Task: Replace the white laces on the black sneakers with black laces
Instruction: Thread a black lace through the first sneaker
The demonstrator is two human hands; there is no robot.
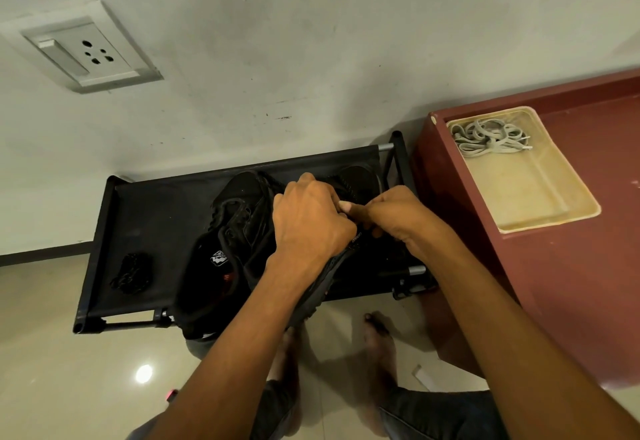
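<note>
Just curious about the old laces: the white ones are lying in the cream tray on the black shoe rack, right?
Not quite. The white laces do lie in the cream tray, but the tray sits on the maroon cabinet beside the black shoe rack, as the head view shows.

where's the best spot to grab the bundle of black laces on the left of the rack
Pinch the black lace bundle across its bunched middle, coming straight down from above. It lies loose and flat on the black rack with open fabric all round, so that grip probably lifts it whole.

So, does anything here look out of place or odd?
Only slightly: the left sneaker lies with its heel hanging over the front edge of the black rack. The white laces sit neatly in the tray.
</note>
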